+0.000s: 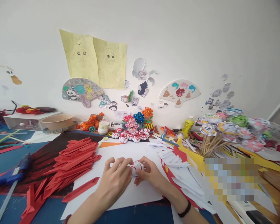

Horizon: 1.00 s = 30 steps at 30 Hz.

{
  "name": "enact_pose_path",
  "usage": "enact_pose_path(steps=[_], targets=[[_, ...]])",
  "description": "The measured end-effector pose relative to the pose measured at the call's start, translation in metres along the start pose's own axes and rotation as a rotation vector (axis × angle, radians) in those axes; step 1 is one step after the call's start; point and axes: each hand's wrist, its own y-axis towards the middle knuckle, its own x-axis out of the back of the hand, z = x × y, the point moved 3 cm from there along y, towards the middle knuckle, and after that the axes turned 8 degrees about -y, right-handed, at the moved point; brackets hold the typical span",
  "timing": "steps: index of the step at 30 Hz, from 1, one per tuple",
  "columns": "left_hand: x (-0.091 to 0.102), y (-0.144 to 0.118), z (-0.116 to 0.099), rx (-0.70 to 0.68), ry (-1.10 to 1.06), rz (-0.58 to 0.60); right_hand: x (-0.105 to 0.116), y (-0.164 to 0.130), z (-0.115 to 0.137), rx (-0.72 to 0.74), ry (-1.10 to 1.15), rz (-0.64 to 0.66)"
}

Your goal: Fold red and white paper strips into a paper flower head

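At lower centre of the frame, a small red-and-white folded paper flower sits pinched between your left hand and right hand, fingers of both closed on it, above a white paper sheet on the table. A heap of red folded paper strips lies left; white folded strips spread right.

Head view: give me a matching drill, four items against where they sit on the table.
Items:
1. red folded paper strips
2. glue gun
3. paper flowers on sticks
4. small red-and-white paper piece

Places:
A. far left edge
B. between left hand and right hand
C. left of the white sheet
D. right side, back

Pairs: 1-C, 2-A, 3-D, 4-B
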Motion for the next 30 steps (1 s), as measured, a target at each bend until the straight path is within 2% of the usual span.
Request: enact_pose_path(steps=[2,4,8,10,13,19,24,30], targets=[[-0.001,0.0,0.0,0.029,-0.014,-0.004,0.001,0.001,0.0,-0.006,-0.002,-0.026],[0.0,0.002,0.005,0.141,-0.12,0.025,0.002,0.001,0.0,-0.006,-0.003,-0.037],[0.0,0.008,0.018,0.458,-0.604,0.118,0.003,0.001,0.002,0.013,0.037,0.0],[-0.002,0.009,0.022,0.562,-0.818,0.156,0.003,0.0,0.003,0.024,0.069,0.016],[-0.005,0.009,0.023,0.645,-0.991,0.217,0.003,0.0,0.004,0.029,0.106,0.036],[-0.009,0.005,0.021,0.716,-1.07,0.263,0.002,-0.001,0.004,0.037,0.131,0.1],[-0.011,0.004,0.021,0.668,-1.043,0.24,0.002,-0.002,0.004,0.033,0.112,0.094],[-0.003,0.009,0.019,0.599,-0.913,0.194,0.002,-0.001,0.002,0.047,0.067,0.049]])
